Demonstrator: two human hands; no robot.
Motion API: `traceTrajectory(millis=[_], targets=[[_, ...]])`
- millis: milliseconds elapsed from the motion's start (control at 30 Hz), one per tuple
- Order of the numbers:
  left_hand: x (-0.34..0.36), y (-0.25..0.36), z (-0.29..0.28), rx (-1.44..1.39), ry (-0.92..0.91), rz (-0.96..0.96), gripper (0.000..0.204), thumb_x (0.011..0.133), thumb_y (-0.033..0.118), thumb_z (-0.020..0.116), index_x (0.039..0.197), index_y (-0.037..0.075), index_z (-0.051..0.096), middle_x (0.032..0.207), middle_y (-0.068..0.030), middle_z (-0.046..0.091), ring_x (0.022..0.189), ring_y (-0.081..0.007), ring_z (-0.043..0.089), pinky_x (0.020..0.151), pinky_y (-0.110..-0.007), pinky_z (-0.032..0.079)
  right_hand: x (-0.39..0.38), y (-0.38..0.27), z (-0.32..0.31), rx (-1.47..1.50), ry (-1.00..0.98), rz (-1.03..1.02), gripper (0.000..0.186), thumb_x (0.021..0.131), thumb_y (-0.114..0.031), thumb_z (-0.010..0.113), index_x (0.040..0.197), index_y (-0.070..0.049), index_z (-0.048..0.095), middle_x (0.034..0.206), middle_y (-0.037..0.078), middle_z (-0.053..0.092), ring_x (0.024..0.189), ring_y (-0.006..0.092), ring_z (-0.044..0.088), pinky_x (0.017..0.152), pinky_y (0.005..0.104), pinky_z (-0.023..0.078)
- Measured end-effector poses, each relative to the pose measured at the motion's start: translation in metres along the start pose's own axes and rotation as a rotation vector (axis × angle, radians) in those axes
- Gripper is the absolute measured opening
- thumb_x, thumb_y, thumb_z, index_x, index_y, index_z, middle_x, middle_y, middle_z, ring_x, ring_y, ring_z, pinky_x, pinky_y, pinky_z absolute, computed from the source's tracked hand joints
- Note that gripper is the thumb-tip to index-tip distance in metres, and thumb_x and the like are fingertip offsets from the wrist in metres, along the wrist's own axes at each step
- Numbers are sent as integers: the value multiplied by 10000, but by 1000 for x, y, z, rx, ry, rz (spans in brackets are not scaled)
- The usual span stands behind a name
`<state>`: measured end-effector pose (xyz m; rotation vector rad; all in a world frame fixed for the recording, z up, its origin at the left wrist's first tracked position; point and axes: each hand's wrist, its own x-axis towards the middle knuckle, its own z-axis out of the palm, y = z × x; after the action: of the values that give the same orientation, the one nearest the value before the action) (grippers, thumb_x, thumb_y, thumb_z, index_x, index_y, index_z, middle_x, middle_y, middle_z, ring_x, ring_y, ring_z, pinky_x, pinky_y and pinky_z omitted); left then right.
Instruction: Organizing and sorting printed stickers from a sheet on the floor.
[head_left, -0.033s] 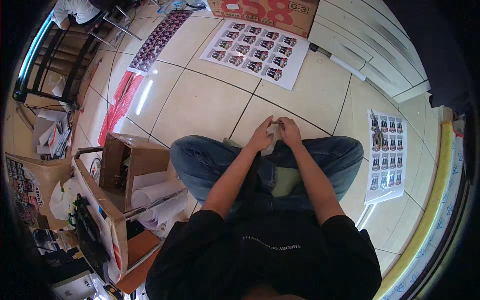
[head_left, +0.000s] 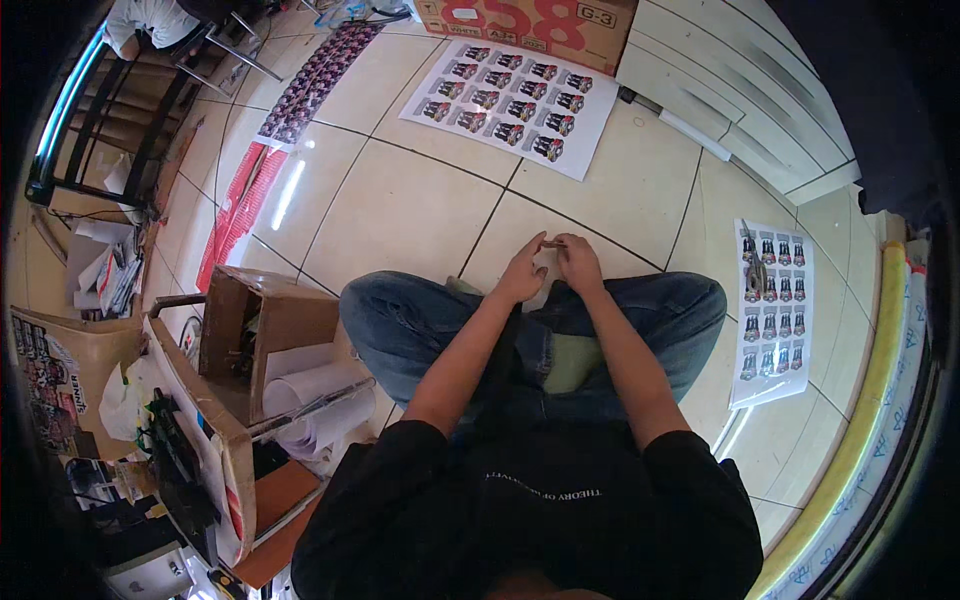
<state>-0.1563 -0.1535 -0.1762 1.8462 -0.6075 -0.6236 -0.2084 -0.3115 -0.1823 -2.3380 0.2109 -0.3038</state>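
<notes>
My left hand [head_left: 522, 274] and my right hand [head_left: 579, 264] meet just above the tiled floor, in front of my crossed legs. Between their fingertips is a small, thin, brownish piece [head_left: 553, 244], too small to name. Both hands pinch it, one at each end. Farther off lies a white sheet [head_left: 590, 150] printed with rows of small figure pictures. A similar printed sheet [head_left: 747, 385] lies to the right of my knee, with a pair of scissors [head_left: 757, 278] on its upper left part.
A cardboard box [head_left: 300, 310] and rolled white paper [head_left: 325, 400] stand at my left. Beyond the far sheet is a large printed carton [head_left: 520, 25], beside a white drawer cabinet [head_left: 745, 80]. A long yellow roll [head_left: 850, 450] runs along the right. A person's arm [head_left: 120, 35] shows at far left.
</notes>
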Motion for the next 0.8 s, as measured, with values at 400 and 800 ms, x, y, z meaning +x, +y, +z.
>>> traceTrajectory(millis=[400, 800], targets=[[1, -9, 6, 124, -49, -28, 859, 765, 85, 654, 1446, -8, 139, 1327, -266, 428, 1213, -369, 460, 994, -362, 404, -2, 5, 9, -171, -17, -44, 208, 799, -74, 577, 1005, -59, 602, 1041, 108, 568, 1033, 306, 510, 865, 440, 426], [4, -3, 14, 514, -57, 187, 882, 729, 104, 632, 1388, -135, 97, 1423, -310, 252, 1324, -454, 250, 1114, -451, 222, -4, -2, 8, -431, -153, 47, 318, 788, -121, 570, 1102, -84, 542, 1130, 119, 504, 1113, 297, 452, 940, 441, 371]])
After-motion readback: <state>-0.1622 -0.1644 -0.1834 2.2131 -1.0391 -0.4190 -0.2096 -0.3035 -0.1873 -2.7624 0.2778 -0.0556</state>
